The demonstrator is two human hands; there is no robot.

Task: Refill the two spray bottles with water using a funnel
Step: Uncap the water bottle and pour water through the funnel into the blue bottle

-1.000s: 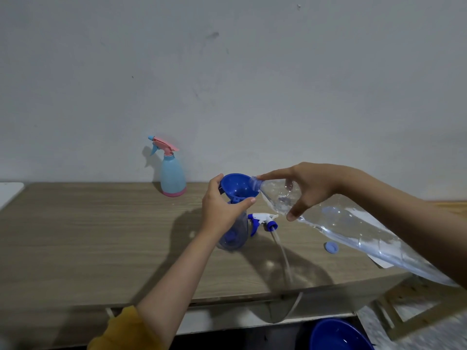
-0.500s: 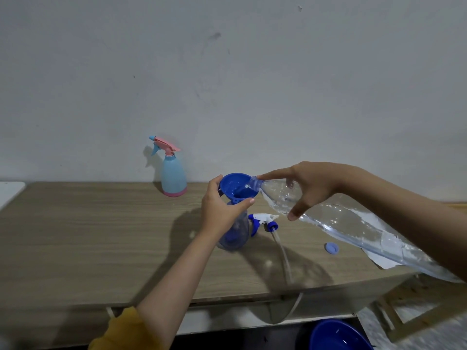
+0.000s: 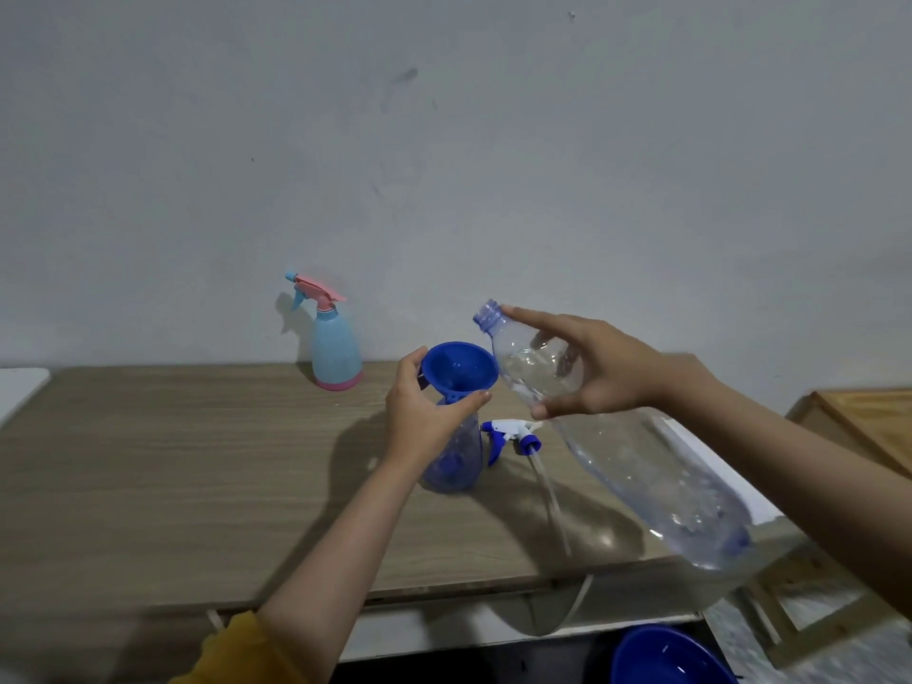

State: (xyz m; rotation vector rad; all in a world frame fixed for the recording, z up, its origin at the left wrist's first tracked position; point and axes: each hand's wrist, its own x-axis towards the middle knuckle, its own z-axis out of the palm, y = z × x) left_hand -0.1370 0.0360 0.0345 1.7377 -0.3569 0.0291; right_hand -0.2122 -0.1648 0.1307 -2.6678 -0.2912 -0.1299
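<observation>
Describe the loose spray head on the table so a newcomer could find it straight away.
On the wooden table, look just right of the clear blue bottle with the funnel. The spray head lies there on its side, white and blue, trailing a thin tube, unlike the pink-topped sprayer standing by the wall.

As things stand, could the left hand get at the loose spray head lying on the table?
Probably not at once: the left hand grips the funnel on the blue spray bottle, and the spray head lies just beyond that bottle.
</observation>
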